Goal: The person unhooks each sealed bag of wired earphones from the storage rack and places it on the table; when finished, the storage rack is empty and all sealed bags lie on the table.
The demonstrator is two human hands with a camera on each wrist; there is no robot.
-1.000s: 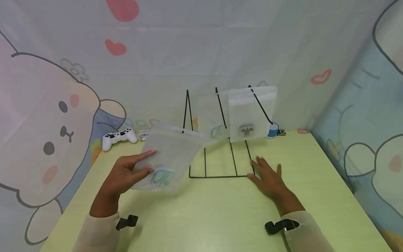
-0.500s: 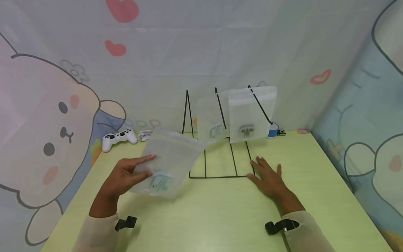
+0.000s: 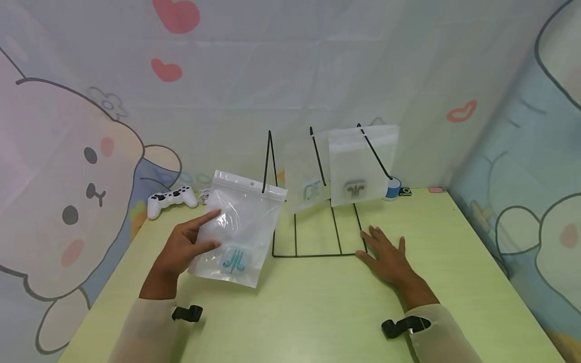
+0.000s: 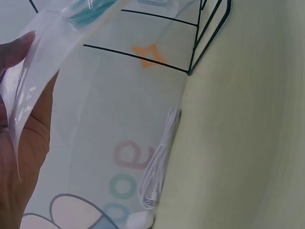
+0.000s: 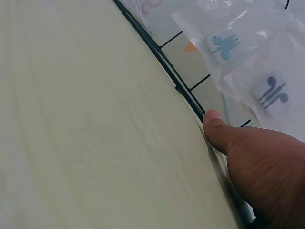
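Note:
My left hand (image 3: 183,247) pinches the left side of a zip bag (image 3: 242,217) between thumb and fingers. Teal earphones (image 3: 234,259) in a small case show through its lower part. The bag's top strip, with a hang hole, is close to the left prong of a black wire display rack (image 3: 317,255); whether they touch, I cannot tell. My right hand (image 3: 385,259) lies with fingers spread on the table, thumb and fingertips at the rack's front right corner. Another bag with teal earphones (image 3: 303,181) hangs on the middle prong, and bags with dark earphones (image 3: 363,161) on the right prong.
A white game controller (image 3: 172,200) and a coiled white cable (image 3: 204,195) lie at the table's back left. Behind the rack's right side are a blue-and-white round container (image 3: 393,187), a small black item (image 3: 405,191) and a pink block (image 3: 436,190). A printed cloth backs the table.
The left hand has turned the bag to face forward more squarely, so the teal earphones show more clearly and its top edge is higher. My right hand stays in place.

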